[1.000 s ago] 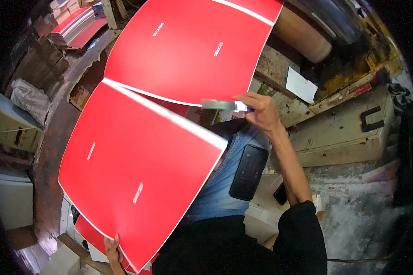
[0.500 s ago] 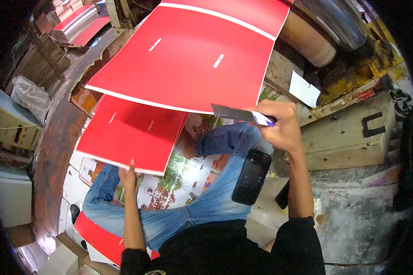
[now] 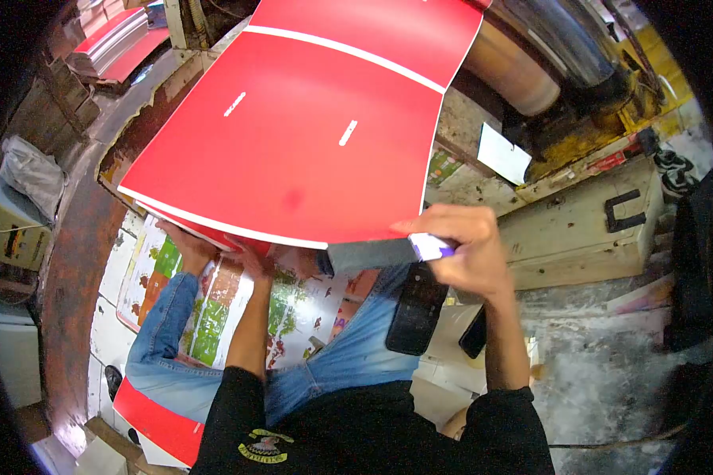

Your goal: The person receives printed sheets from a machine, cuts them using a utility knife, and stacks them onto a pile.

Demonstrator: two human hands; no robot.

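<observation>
A large red printed sheet (image 3: 285, 150) with a white border and small white lettering stretches away in front of me. My right hand (image 3: 471, 249) grips a knife (image 3: 368, 253) by its white-and-purple handle. The broad grey blade points left along the sheet's near edge, and my fingertips touch the near right corner. My left hand (image 3: 253, 257) reaches beneath the near edge, its fingers mostly hidden. Beside it a strip of a lower red sheet (image 3: 206, 229) shows under the large one; whether the hand holds it I cannot tell.
A black phone (image 3: 416, 309) rests on my thigh, with another phone (image 3: 473, 332) to its right. Metal rollers (image 3: 515, 71) stand at the back right. A stack of red-topped sheets (image 3: 115, 43) lies far left. More red sheet (image 3: 158, 416) shows by my left leg.
My left hand has moved forward under the large sheet, and the smaller red sheet has gone mostly beneath it. The knife has shifted down and left, now level along the near edge.
</observation>
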